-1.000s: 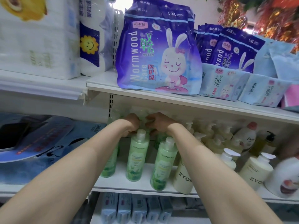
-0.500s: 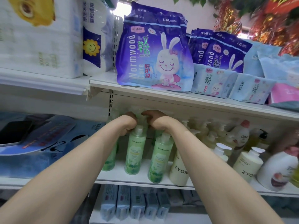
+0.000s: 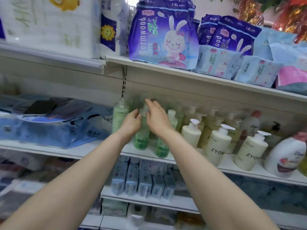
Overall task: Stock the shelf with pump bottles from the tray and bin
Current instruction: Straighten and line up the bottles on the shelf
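From the head view, both my arms reach forward to the middle shelf (image 3: 182,161), where the green pump bottles stand in a cluster at its left end. My left hand (image 3: 131,124) lies against the front green bottle (image 3: 141,138), its thumb and fingers loosely bent near the bottle's upper part; the blur keeps me from telling whether they truly pinch it, so I cannot say if this hand holds anything. My right hand (image 3: 157,117) is spread, fingers straight and pointing up and back over the tops of the bottles, gripping nothing. A second green bottle (image 3: 161,149) stands just right of the first, partly behind my right wrist, and a paler green bottle (image 3: 120,117) stands to the left, behind my left hand. Right of them along the same shelf are cream ZYON pump bottles (image 3: 216,145), and a white Dove bottle (image 3: 284,156) sits near the far end.

Half a second ago both my hands were curled into fists, knuckles together, tucked high under the upper shelf (image 3: 199,78) above the bottle caps. Now they have come lower and apart, the right one opened flat. The camera has also tipped down, showing more of the blue packs (image 3: 142,181) on the shelf below. The purple rabbit pack (image 3: 164,34) sits above, as before.
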`<control>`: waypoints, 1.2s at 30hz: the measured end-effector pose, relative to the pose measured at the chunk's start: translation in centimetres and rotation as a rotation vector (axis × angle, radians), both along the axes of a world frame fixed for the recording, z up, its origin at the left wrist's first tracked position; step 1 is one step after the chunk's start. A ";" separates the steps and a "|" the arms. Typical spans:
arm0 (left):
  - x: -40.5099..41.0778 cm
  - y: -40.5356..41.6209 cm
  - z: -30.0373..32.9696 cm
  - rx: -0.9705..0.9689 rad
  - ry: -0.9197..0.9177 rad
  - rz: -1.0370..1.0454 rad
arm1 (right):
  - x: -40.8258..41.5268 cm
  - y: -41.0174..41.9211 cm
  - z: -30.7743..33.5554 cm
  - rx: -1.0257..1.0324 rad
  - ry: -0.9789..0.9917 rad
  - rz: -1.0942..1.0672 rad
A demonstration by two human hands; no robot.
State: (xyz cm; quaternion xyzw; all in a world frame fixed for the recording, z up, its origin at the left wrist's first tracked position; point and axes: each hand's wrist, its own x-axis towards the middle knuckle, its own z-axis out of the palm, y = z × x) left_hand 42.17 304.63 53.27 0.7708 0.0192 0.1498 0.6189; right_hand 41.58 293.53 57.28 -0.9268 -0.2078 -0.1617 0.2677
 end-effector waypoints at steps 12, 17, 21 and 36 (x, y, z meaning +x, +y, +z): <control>-2.1 1.3 -7.2 0.040 0.063 -0.189 | -4.4 0.6 -9.6 0.130 0.224 -0.017; -1.1 1.4 -7.8 0.026 0.036 -0.227 | -4.1 0.9 -10.0 0.077 0.240 -0.066; -0.6 1.3 -8.2 -0.036 0.030 -0.280 | -3.9 0.8 -10.1 0.058 0.221 -0.097; -2.6 -3.8 -8.6 0.242 -0.260 0.164 | -4.8 -4.6 -10.8 0.237 -0.210 -0.064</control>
